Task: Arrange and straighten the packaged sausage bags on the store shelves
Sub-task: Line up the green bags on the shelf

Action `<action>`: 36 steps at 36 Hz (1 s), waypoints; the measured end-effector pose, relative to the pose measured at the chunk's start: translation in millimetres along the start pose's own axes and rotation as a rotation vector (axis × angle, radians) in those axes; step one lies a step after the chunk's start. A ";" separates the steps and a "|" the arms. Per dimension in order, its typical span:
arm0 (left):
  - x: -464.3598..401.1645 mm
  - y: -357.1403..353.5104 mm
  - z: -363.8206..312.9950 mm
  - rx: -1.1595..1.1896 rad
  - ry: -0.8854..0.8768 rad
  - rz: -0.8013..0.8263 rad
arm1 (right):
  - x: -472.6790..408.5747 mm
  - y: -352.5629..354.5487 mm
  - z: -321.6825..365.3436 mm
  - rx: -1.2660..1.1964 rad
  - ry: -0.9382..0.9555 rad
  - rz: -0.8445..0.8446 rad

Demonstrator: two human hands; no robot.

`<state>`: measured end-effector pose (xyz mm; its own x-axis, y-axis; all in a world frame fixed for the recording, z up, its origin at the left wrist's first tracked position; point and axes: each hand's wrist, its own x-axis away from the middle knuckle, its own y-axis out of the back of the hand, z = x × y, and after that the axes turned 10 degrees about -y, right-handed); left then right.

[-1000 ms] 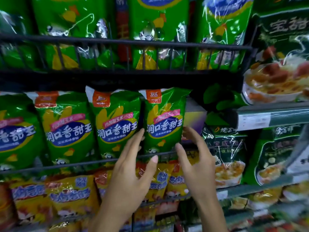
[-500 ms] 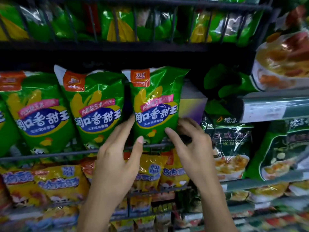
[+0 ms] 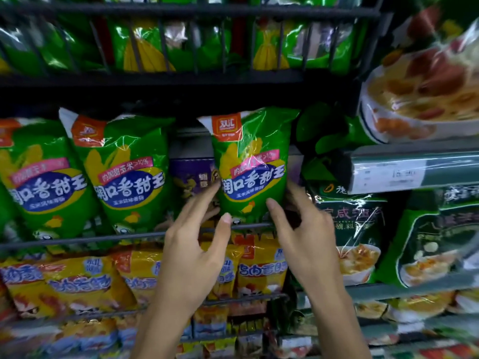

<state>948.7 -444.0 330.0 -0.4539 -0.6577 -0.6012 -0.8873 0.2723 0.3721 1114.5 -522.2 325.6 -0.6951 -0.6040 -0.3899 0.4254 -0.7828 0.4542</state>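
Hands come first: the left hand [image 3: 191,257] reaches up with fingers straight and spread, its fingertips touching the left edge of the green bag [image 3: 252,164], thumb near the bag's lower front. The right hand [image 3: 303,237] mirrors it, thumb on the bag's lower right corner and fingers slipped past the right edge, loosely curved round it; how firmly it grips I cannot tell. The bag stands upright on the middle shelf, behind the wire rail [image 3: 129,235], with a gap to its left. To do this well, I judge both hands should press evenly at the lower edges, slide the bag left toward its neighbour [image 3: 127,174] and keep the label facing forward, since the slick film may slip or buckle. Below lie yellow bags [image 3: 77,281]. A purple box [image 3: 191,177] shows behind the gap and could snag the bag. Dark green packs [image 3: 355,229] crowd the right side.
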 end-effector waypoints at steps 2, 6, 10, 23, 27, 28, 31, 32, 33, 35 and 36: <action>-1.6 1.6 1.8 -0.056 0.009 0.033 | 2.9 -1.9 2.0 -0.027 -0.010 -0.030; -6.8 3.2 2.0 -0.179 0.018 0.118 | 7.9 -6.5 3.8 -0.039 -0.017 -0.048; -12.4 1.4 -2.7 -0.221 -0.002 0.129 | 7.2 -7.0 3.0 -0.081 -0.003 -0.108; -22.9 -11.2 -1.4 -0.137 0.035 -0.045 | 5.1 3.1 -2.2 -0.001 0.015 -0.101; -27.6 -5.8 -2.5 -0.292 0.051 0.098 | 18.1 -7.2 -0.7 -0.086 -0.001 -0.176; -29.4 -5.2 -3.5 -0.311 0.055 0.138 | 20.6 -9.7 -0.1 -0.096 0.007 -0.188; -34.7 -3.9 -4.7 -0.296 0.045 0.179 | 21.5 -13.2 -0.5 -0.123 0.041 -0.205; -35.9 -4.0 -4.6 -0.285 0.039 0.168 | 20.4 -13.1 -0.7 -0.136 0.054 -0.220; -36.4 -4.4 -4.4 -0.268 0.032 0.150 | 18.8 -12.6 -0.3 -0.147 0.074 -0.241; -36.7 -6.0 -4.0 -0.220 0.031 0.111 | 15.8 -11.1 0.5 -0.150 0.121 -0.280; -36.5 -7.3 -4.0 -0.195 0.036 0.102 | 14.7 -10.6 0.6 -0.148 0.138 -0.288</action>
<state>972.1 -424.8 352.0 -0.5338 -0.6597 -0.5290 -0.8031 0.1997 0.5614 1099.5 -522.8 315.5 -0.7181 -0.3617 -0.5945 0.3098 -0.9311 0.1924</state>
